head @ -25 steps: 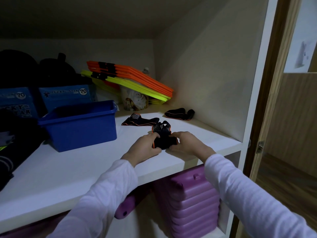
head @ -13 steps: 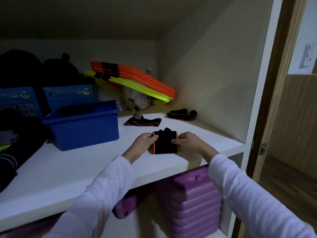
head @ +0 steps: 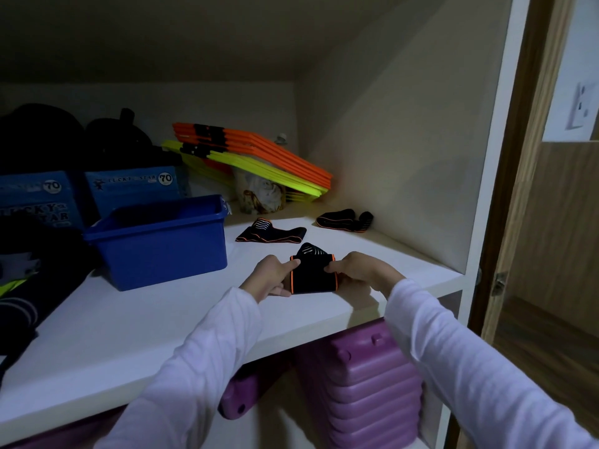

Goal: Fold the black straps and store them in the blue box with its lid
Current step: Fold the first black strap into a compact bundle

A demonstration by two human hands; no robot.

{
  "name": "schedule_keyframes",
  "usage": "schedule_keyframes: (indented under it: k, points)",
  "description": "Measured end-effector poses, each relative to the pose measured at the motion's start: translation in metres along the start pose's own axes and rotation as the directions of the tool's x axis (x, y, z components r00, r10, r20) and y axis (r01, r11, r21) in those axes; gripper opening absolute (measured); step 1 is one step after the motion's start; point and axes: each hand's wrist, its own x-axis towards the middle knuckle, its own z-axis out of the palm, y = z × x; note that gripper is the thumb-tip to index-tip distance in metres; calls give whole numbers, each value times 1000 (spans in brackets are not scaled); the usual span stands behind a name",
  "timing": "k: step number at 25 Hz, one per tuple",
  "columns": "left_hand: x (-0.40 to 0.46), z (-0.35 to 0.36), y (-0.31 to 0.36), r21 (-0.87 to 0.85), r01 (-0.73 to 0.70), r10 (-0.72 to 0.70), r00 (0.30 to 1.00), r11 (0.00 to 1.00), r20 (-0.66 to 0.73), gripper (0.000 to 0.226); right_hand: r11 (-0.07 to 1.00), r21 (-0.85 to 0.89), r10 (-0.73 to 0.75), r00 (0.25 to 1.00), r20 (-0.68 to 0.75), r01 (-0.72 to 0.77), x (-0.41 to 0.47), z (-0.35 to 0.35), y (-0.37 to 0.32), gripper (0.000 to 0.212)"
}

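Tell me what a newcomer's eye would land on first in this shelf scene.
First, the two hands at the front of the white shelf: left hand and right hand pinch the sides of a folded black strap with orange edging. Next, the open blue box to the left, and the bright orange and yellow stack leaning in the back corner. Two more black straps lie loose behind the hands.

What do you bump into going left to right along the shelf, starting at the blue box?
Blue box → left hand → folded black strap held by both hands → right hand.
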Motion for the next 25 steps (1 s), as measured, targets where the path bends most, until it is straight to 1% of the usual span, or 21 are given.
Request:
schedule_keyframes:
  k: [2,5,7,9,11,13,15,17,19,22,25]
  points:
    - [0,2,2,21,39,-39,999,999,2,46,998,47,51,998,21,-52,2,1,-3,28]
    - [-6,5,5,30,44,-44,999,999,19,42,992,98,82,997,11,-83,-1,4,-8,25]
    - [-9,5,6,6,50,-50,996,999,78,37,990,115,80,997,10,-81,-4,5,-8,23]
    - [-12,2,5,-79,68,-55,985,995,163,26,986,157,56,998,19,-58,-4,6,-6,23]
    - [-15,-2,4,-202,68,-19,971,977,237,13,965,262,9,998,59,-24,-3,7,-3,31]
    - [-20,-4,3,-265,33,39,965,964,259,7,909,415,-80,993,91,35,-7,10,-3,18]
    - [-26,-4,-2,-307,-19,96,967,952,237,13,871,486,-139,985,101,73,-7,10,-2,20]
    - [-33,-4,-5,-346,-55,125,975,937,184,27,852,514,-179,978,112,97,-8,9,-3,22]
    - [-38,-7,-7,-399,-63,129,982,915,141,37,834,544,-220,960,173,93,-9,8,-7,21]
    - [-47,-20,-10,-460,-105,154,986,882,70,24,815,575,-280,917,283,71,-18,12,-17,37]
    - [-60,-34,-16,-484,-144,165,986,863,1,21,845,518,-364,855,369,136,-23,20,-26,31]
